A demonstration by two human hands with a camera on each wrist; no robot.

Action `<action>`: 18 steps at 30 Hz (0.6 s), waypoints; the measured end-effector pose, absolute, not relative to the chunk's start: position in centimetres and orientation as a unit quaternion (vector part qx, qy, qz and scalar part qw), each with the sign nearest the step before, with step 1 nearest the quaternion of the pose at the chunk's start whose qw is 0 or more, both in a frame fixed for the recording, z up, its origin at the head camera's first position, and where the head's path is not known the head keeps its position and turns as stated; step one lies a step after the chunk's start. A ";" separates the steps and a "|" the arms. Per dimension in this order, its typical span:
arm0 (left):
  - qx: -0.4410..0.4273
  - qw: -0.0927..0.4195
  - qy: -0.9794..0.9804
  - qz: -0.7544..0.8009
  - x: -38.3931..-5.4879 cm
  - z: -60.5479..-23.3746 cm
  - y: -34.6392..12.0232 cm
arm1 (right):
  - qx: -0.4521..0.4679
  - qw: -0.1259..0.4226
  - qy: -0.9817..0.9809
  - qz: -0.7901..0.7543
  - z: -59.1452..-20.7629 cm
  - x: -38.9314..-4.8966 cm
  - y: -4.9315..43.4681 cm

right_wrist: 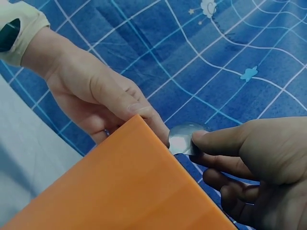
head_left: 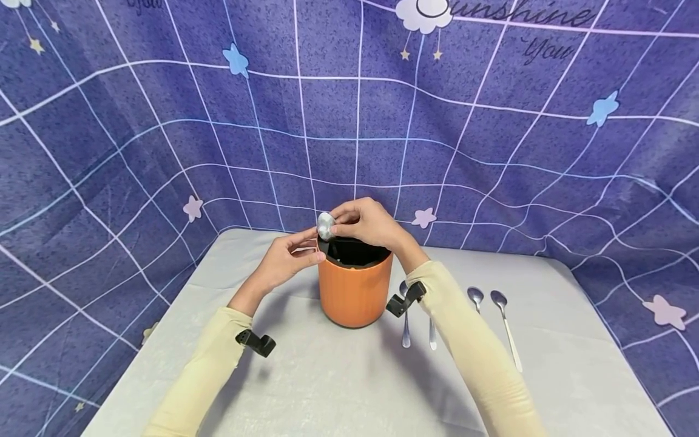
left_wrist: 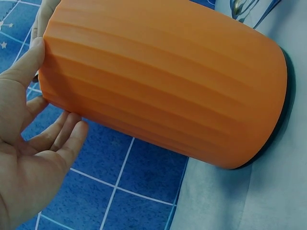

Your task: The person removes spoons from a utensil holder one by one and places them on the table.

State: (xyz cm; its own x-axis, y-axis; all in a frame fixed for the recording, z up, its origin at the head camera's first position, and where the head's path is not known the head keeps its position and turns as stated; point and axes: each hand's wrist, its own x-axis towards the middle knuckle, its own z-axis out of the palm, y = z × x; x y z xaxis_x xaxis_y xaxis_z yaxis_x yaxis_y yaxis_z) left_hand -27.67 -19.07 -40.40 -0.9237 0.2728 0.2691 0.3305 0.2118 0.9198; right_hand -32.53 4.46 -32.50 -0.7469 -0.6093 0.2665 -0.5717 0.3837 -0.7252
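Observation:
An orange ribbed bin (head_left: 352, 291) with a black inside stands upright on the table. My right hand (head_left: 371, 223) is over its far rim and pinches a metal spoon (head_left: 325, 226) by its bowl, between thumb and fingers. The spoon's bowl is up at the left of the rim, and its handle is hidden. In the right wrist view the spoon bowl (right_wrist: 184, 138) shows right beside the bin's edge. My left hand (head_left: 286, 258) holds the bin's left rim, its thumb on the near side; its other fingers (left_wrist: 72, 139) lie along the bin's side.
Several metal spoons lie on the pale-covered table (head_left: 306, 388) right of the bin, among them one spoon (head_left: 508, 328) farthest right. My right sleeve (head_left: 469, 352) covers part of them. A purple-blue grid-patterned curtain (head_left: 338, 109) hangs behind the table.

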 end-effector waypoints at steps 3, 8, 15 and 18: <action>-0.193 0.024 -0.779 -0.596 -27.7 -40.4 -19.1 | -0.351 0.028 0.831 -0.431 -32.5 -32.4 4.6; -0.196 0.026 -0.780 -0.594 -27.6 -40.4 -19.1 | -0.351 0.035 0.827 -0.437 -32.5 -32.2 4.9; -0.199 0.026 -0.781 -0.592 -27.7 -40.3 -19.1 | -0.351 0.035 0.819 -0.452 -32.3 -31.5 5.1; -0.200 0.024 -0.778 -0.595 -27.7 -40.3 -19.1 | -0.358 0.034 0.810 -0.463 -32.1 -31.3 5.2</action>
State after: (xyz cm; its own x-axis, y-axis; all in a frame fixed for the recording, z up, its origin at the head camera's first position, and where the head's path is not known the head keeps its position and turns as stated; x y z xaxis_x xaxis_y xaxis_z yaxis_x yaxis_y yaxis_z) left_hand -27.67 -19.10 -40.27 -0.9189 0.2824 0.2755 0.3401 0.2132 0.9159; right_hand -31.25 5.16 -32.11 -0.7418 -0.6110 0.2764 -0.5486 0.3157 -0.7742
